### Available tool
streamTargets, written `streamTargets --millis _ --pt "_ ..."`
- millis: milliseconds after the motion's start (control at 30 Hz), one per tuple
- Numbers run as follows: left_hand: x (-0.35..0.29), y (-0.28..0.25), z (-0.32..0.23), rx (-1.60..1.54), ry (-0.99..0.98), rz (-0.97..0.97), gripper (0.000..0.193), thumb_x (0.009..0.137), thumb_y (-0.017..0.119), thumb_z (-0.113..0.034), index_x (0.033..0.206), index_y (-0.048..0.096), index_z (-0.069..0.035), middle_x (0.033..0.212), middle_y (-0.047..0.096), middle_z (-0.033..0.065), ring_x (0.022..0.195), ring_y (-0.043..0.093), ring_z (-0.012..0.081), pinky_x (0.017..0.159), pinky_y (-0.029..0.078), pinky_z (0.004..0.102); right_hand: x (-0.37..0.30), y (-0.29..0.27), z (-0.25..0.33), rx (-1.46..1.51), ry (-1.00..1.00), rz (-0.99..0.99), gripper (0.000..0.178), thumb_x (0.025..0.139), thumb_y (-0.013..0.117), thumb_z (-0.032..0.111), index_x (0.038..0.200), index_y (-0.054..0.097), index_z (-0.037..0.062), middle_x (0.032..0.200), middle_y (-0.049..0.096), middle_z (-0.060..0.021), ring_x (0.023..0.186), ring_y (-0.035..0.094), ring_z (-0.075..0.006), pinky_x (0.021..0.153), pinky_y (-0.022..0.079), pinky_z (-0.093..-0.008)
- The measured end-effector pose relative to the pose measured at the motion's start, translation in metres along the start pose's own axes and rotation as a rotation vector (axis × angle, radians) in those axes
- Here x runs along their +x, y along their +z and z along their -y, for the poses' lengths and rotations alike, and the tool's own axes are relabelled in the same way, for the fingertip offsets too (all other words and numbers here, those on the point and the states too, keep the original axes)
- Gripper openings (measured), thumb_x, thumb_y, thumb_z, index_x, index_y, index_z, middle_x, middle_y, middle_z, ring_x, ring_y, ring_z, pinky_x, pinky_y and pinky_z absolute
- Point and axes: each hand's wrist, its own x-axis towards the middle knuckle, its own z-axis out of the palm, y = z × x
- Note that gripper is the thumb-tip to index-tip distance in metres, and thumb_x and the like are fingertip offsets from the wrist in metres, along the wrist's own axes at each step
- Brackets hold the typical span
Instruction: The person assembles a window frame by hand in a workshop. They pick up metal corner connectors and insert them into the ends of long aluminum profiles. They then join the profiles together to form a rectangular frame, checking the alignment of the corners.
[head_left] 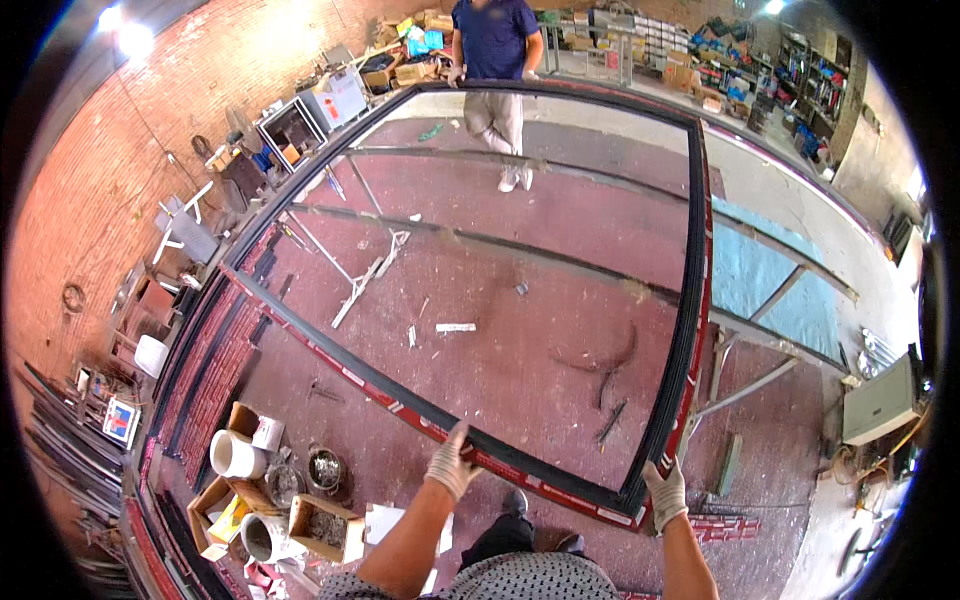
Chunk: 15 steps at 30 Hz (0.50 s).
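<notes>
A large rectangular window frame (420, 412), dark with red film along its outer edge, spreads out in front of me. My left hand (452, 466), in a pale work glove, is closed round its near bar. At the near right corner my right hand (666, 492), gloved too, grips the frame's side. Across from me a person in a dark blue shirt (497, 40) stands with both gloved hands at the far bar. Below the frame run the long metal rails of a stand (480, 237); whether the frame touches them I cannot tell.
Left of me on the floor stand buckets (237, 455) and cardboard boxes (325, 527). Long red-filmed profiles (215, 385) lie farther left, by the brick wall. The rails stick out to the right above a light blue sheet (795, 290). A beige metal box (882, 402) stands at the right.
</notes>
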Motion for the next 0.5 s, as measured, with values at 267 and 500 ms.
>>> streamTargets --millis 267,500 --pt "0.058 -0.042 -0.095 -0.217 0.222 -0.116 0.037 0.081 0.076 -0.037 0.1 0.056 -0.013 0.087 0.058 0.002 0.078 0.06 0.0207 0.069 0.056 0.0411 -0.003 -0.002 0.003 -0.014 0.013 -0.016 0.03 0.091 0.067 0.014 0.119 0.057 0.0082 0.099 0.061 0.0043 0.086 0.054 -0.0085 0.079 0.046 -0.0266" --pt "0.087 -0.073 -0.145 -0.25 0.25 -0.134 0.031 0.082 0.074 -0.034 0.098 0.057 -0.014 0.085 0.06 0.0034 0.078 0.06 0.0215 0.071 0.055 0.0417 0.003 -0.001 0.001 -0.06 0.098 -0.078 0.024 0.093 0.066 0.016 0.114 0.058 0.0077 0.095 0.06 0.0037 0.084 0.052 -0.0089 0.079 0.044 -0.0259"
